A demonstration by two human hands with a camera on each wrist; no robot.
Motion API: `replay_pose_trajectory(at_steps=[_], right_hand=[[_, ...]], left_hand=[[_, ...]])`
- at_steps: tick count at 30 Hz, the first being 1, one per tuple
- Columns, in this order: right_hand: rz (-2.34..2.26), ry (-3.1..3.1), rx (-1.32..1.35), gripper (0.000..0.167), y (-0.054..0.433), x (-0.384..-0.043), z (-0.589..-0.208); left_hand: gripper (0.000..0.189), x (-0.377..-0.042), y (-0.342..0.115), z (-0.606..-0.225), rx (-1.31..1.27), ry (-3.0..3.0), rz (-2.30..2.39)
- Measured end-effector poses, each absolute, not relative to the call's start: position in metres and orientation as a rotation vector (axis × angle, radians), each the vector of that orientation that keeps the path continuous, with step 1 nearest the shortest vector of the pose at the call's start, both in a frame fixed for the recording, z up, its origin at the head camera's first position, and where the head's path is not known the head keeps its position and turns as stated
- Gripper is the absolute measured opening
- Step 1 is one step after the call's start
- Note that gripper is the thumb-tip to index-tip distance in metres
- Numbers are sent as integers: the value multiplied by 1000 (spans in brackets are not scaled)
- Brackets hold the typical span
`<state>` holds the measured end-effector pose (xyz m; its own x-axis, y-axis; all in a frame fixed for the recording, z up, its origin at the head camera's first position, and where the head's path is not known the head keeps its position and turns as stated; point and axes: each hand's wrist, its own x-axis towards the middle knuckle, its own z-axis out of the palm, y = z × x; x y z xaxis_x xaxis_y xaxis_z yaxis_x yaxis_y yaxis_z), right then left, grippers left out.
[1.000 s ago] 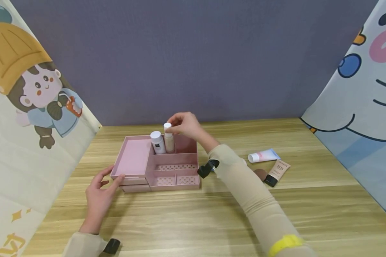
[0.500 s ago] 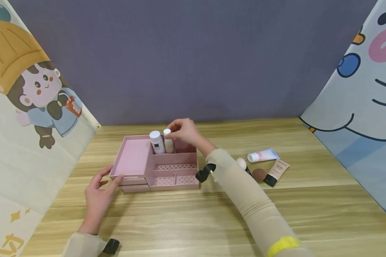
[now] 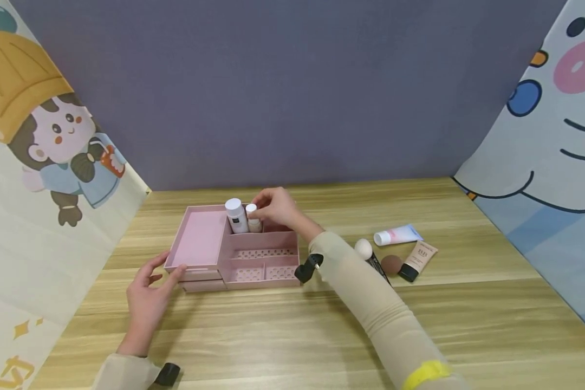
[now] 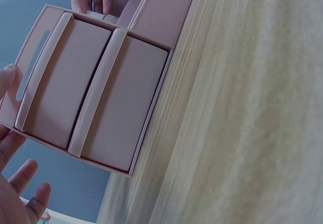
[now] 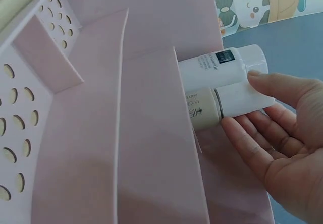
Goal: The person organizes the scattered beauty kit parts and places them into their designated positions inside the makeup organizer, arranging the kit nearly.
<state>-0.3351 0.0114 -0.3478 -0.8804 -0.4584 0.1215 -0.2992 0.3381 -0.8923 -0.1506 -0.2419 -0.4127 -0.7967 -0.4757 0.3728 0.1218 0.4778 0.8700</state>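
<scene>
A pink desk organizer (image 3: 200,238) sits on the wooden table, with two drawers (image 4: 65,82) at its front left. My left hand (image 3: 148,303) holds its front left corner, thumb at the upper edge and fingers along the side. In a back compartment stands a white bottle (image 3: 236,218) with a dark label. Right beside it, a beige foundation bottle (image 5: 204,108) has its lower part down inside the compartment. My right hand (image 3: 280,209) pinches this bottle's white cap (image 5: 245,99) between thumb and fingers. The compartment wall hides the bottle's base.
Right of the organizer lie a white and blue tube (image 3: 398,235), a beige tube (image 3: 420,260) with a black cap, a brown rounded piece (image 3: 392,265), a white rounded piece (image 3: 363,248) and a slim black item (image 3: 379,265). A grey panel (image 3: 292,97) rises behind the table.
My right hand has lowered the foundation bottle into the back compartment beside the white bottle. The left hand keeps its hold on the organizer's corner.
</scene>
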Motion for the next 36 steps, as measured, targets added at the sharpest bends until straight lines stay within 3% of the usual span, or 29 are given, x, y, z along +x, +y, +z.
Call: replay_pose_trajectory(at_steps=[23, 36], right_hand=[[-1610, 2473, -749, 20, 11, -330, -361], [-1593, 2509, -717, 32, 15, -331, -356]], left_hand=[[43, -151, -243, -414, 320, -2146, -1321], [44, -152, -243, -414, 305, -2147, -1330]])
